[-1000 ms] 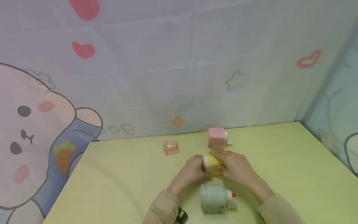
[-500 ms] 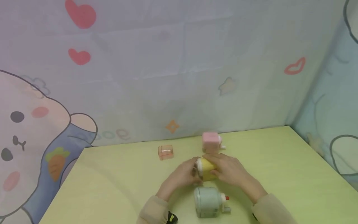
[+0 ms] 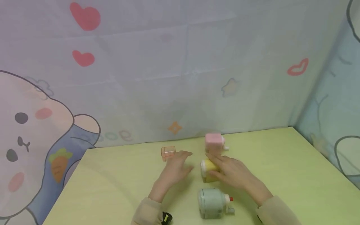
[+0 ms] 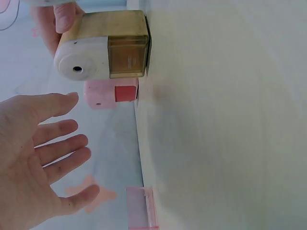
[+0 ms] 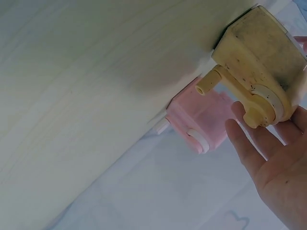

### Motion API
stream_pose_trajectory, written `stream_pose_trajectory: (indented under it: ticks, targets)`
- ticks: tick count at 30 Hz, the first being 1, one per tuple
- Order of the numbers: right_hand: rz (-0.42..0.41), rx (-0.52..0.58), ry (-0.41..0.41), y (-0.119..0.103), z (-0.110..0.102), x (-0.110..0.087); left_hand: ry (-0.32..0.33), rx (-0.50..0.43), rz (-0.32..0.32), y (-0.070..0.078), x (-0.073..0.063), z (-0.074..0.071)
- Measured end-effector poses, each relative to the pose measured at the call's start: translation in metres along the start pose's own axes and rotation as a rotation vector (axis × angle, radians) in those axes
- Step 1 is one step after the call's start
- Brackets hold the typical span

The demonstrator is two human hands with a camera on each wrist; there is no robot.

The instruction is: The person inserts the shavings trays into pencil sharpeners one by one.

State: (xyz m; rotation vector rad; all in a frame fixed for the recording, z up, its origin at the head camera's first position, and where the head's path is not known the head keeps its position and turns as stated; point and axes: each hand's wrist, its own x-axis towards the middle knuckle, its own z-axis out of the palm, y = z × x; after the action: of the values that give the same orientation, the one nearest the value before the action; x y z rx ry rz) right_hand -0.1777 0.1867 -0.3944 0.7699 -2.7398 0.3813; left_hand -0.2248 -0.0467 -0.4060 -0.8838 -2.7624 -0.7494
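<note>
A yellow hand-crank pencil sharpener (image 3: pixel 207 166) stands upright mid-table, its white front facing left. My right hand (image 3: pixel 235 173) holds it from above, thumb on the near side and fingers over the far side. In the left wrist view its see-through brownish shavings drawer (image 4: pixel 127 57) sits in the body; the crank (image 5: pixel 240 91) shows in the right wrist view. My left hand (image 3: pixel 173 168) holds nothing, its fingers spread loosely apart from the sharpener. Just beyond those fingers lies a small clear pink-orange box (image 3: pixel 167 151), partly overlapped by the hand.
Behind the yellow sharpener stands a pink crank sharpener (image 3: pixel 213 141). Nearer me is a larger pale green one (image 3: pixel 212 203) with a red tip and grey crank handle. A printed cloth (image 3: pixel 140 78) hangs along the back edge of the table (image 3: pixel 118 181).
My left hand has let go of the front of the yellow sharpener and moved left to beside the clear box. My right hand stays on the sharpener. The head view has shifted slightly.
</note>
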Motion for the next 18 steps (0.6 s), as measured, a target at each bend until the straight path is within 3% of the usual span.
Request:
stream_pose_trajectory:
  ticks: [6, 12, 18]
  targets:
    - [0.046, 0.068, -0.035, 0.005, -0.001, 0.000, 0.043, 0.061, -0.033, -0.009, -0.005, -0.003]
    - [0.128, 0.186, -0.061, 0.013, -0.016, -0.004, 0.002, 0.064, -0.124, -0.021, -0.010, -0.011]
    - [0.141, 0.273, -0.054, 0.025, -0.030, 0.001, -0.038, 0.004, -0.231, -0.041, -0.012, -0.023]
